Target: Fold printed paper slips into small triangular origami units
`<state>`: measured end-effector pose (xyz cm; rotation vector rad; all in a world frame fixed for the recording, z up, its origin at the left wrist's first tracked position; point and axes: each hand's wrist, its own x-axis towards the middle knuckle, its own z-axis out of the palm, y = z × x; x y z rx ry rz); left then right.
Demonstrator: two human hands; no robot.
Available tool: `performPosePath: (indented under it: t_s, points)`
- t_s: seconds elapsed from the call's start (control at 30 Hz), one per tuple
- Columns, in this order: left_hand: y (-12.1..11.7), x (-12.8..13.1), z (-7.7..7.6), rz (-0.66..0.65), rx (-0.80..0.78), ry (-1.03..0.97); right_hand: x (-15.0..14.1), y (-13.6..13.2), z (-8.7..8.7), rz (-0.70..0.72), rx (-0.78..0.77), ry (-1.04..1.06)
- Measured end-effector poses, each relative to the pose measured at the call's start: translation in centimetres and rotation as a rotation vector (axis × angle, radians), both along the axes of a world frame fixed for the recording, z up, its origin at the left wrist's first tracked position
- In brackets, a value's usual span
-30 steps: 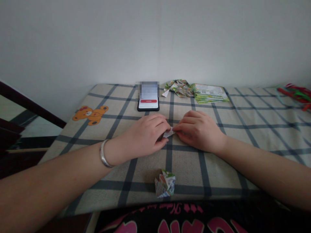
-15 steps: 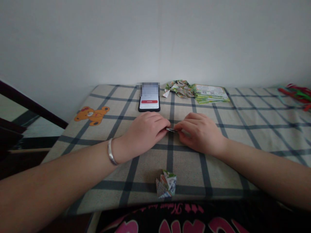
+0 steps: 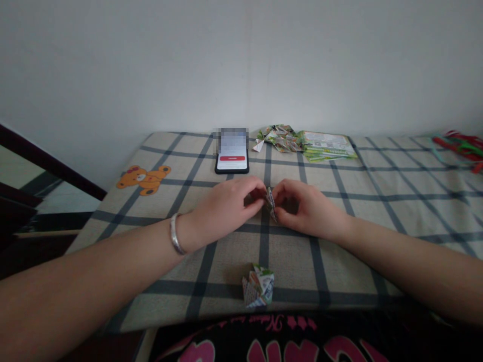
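A small folded piece of printed paper (image 3: 270, 204) stands roughly upright between my fingertips, over the middle of the table. My left hand (image 3: 232, 206), with a silver bangle at the wrist, pinches its left side with thumb and fingers. From the right, my right hand (image 3: 307, 206) grips the same paper, its thumb at the lower edge and fingers at the upper part. Closer to me, a folded paper shape (image 3: 258, 285) in white, green and orange print rests on the checked tablecloth (image 3: 222, 271), apart from both hands.
Beyond my hands lies a phone (image 3: 232, 157) with a lit screen. To its right are several folded paper pieces (image 3: 279, 138) beside a stack of printed sheets (image 3: 329, 145). A bear sticker (image 3: 143, 178) is at left; red and green items (image 3: 462, 146) lie far right.
The folded paper has turned from lying nearly flat, through edge-on, to standing upright between my fingers. My fingers have spread into rounder pinches around it. The nearer paper shape stays in place.
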<state>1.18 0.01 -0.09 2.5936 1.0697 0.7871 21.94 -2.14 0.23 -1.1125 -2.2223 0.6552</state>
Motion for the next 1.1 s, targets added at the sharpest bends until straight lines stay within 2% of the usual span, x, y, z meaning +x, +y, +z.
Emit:
performPosePath:
  t_s: [0.3, 0.5, 0.73, 1.1]
  points:
    - [-0.3, 0.4, 0.2, -0.043, -0.055, -0.025, -0.1, 0.2, -0.3, -0.048, 0.117, -0.094]
    - [-0.2, 0.5, 0.4, -0.044, 0.012, -0.010, -0.2, 0.2, -0.2, -0.030, 0.137, -0.112]
    - [-0.2, 0.7, 0.4, -0.029, 0.002, -0.009, -0.3, 0.2, 0.0, -0.044, 0.177, -0.146]
    - [0.8, -0.1, -0.1, -0.100, -0.009, -0.006, 0.2, 0.5, -0.2, -0.032, 0.109, -0.101]
